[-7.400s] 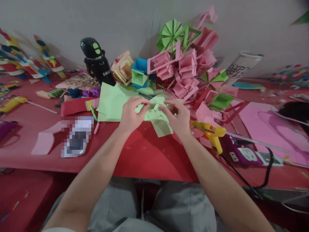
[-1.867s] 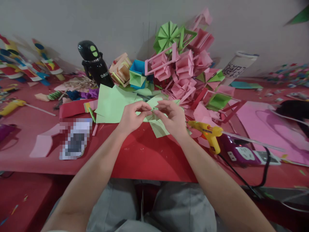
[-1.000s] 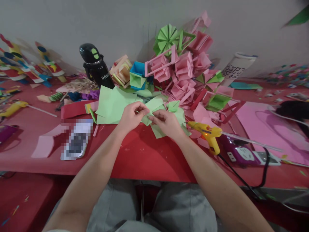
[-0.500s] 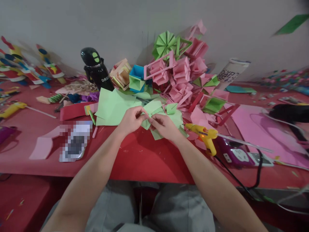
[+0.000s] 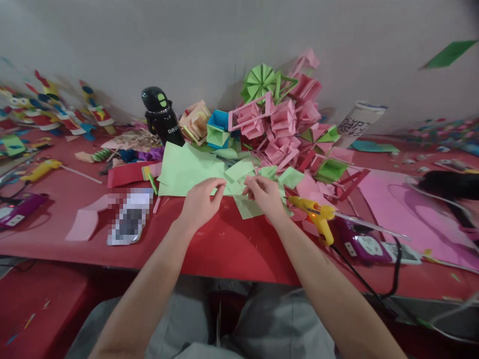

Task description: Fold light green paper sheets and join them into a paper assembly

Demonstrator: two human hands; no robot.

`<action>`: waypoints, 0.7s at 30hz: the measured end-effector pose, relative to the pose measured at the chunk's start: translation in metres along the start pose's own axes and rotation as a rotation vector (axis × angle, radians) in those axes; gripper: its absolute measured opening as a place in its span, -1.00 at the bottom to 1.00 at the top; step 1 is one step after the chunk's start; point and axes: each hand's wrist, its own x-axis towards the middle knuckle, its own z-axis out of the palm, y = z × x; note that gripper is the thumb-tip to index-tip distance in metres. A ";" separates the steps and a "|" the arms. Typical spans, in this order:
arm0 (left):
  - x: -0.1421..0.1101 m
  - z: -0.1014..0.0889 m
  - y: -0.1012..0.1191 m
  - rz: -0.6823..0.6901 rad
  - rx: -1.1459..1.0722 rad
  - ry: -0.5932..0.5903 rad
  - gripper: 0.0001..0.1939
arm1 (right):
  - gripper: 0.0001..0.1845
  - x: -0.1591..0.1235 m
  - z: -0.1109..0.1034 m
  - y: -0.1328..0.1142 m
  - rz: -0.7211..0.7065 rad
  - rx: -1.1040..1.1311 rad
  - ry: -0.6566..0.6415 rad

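My left hand (image 5: 202,202) is closed, thumb and index finger brought together at the left edge of a spread of light green paper pieces (image 5: 235,187). Across from it, my right hand (image 5: 265,194) has its fingers curled together over the same pieces. Whether either hand pinches a piece cannot be made out. Behind the hands lies a loose green square (image 5: 239,169). Two small green papers rest behind and right of my right hand: a folded one (image 5: 268,172) and another (image 5: 291,177). A large light green sheet (image 5: 183,169) lies behind my left hand.
A yellow glue gun (image 5: 314,212) with a lit orange light lies to the right, by a purple power strip (image 5: 361,242). Pink and green folded paper shapes (image 5: 282,117) pile up behind. A black bottle (image 5: 162,117) and a phone (image 5: 130,217) stand and lie left.
The green paper between my fingertips has left them, and my hands have moved apart. A second small green paper now lies behind and right of my right hand. The view has tilted up.
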 end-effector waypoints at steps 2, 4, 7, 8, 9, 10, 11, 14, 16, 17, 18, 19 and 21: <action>-0.033 -0.012 -0.004 0.072 0.131 0.087 -0.78 | -0.54 -0.005 0.004 0.001 -0.080 -0.142 -0.098; -0.070 -0.031 -0.018 0.080 0.287 0.185 -0.80 | -0.56 -0.008 0.008 0.003 -0.104 -0.231 -0.156; -0.118 -0.071 -0.045 -0.057 0.521 0.334 -0.80 | -0.58 -0.011 0.012 0.008 -0.137 -0.297 -0.156; -0.129 -0.084 -0.053 -0.138 0.596 0.378 -0.75 | -0.58 -0.012 0.013 0.010 -0.151 -0.306 -0.145; -0.138 -0.096 -0.061 -0.201 0.640 0.385 -0.71 | -0.58 -0.012 0.014 0.012 -0.163 -0.306 -0.133; -0.143 -0.107 -0.067 -0.252 0.663 0.343 -0.67 | -0.59 -0.012 0.015 0.014 -0.177 -0.306 -0.126; -0.146 -0.115 -0.073 -0.296 0.682 0.284 -0.64 | -0.59 -0.013 0.015 0.015 -0.193 -0.313 -0.110; -0.145 -0.129 -0.087 -0.418 0.689 0.150 -0.60 | -0.61 -0.014 0.016 0.019 -0.249 -0.327 -0.079; -0.139 -0.132 -0.097 -0.461 0.657 0.051 -0.57 | -0.60 -0.015 0.016 0.019 -0.289 -0.337 -0.053; -0.136 -0.133 -0.102 -0.479 0.636 0.019 -0.53 | -0.60 -0.015 0.015 0.019 -0.296 -0.338 -0.044; -0.133 -0.135 -0.107 -0.488 0.610 -0.002 -0.50 | -0.59 -0.015 0.015 0.019 -0.304 -0.350 -0.033; -0.130 -0.136 -0.112 -0.488 0.579 -0.008 -0.46 | -0.59 -0.016 0.015 0.018 -0.317 -0.370 -0.032; -0.127 -0.138 -0.121 -0.468 0.497 0.039 -0.42 | -0.59 -0.017 0.014 0.017 -0.338 -0.402 -0.030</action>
